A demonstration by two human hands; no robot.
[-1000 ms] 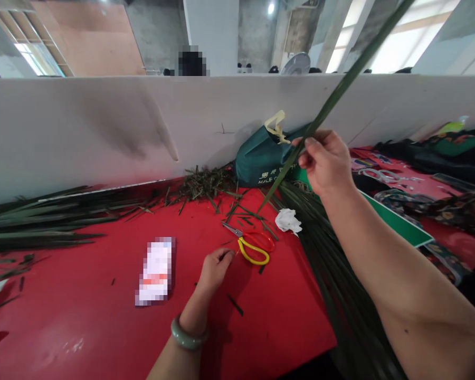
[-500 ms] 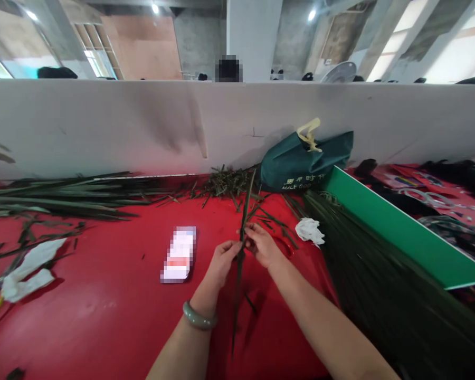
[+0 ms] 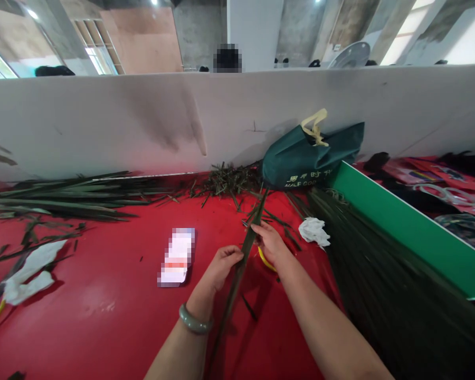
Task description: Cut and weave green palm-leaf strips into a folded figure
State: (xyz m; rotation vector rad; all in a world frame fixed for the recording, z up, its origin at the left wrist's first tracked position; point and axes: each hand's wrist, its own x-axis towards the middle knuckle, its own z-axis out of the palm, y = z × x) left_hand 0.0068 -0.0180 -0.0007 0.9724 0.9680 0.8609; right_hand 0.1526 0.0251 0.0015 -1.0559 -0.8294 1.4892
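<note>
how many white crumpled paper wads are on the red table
2. One paper wad lies right of the right hand holding the leaf strip; the other lies far left on the red table. More may hide under the leaves.

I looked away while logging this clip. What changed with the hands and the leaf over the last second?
The right hand brought the long leaf down from the air over the red table; the left hand, which lay by the scissors, took hold of it. Both now pinch it, far tip leaning right. The green bag, white paper wad and leaf bundle stayed put.
</note>
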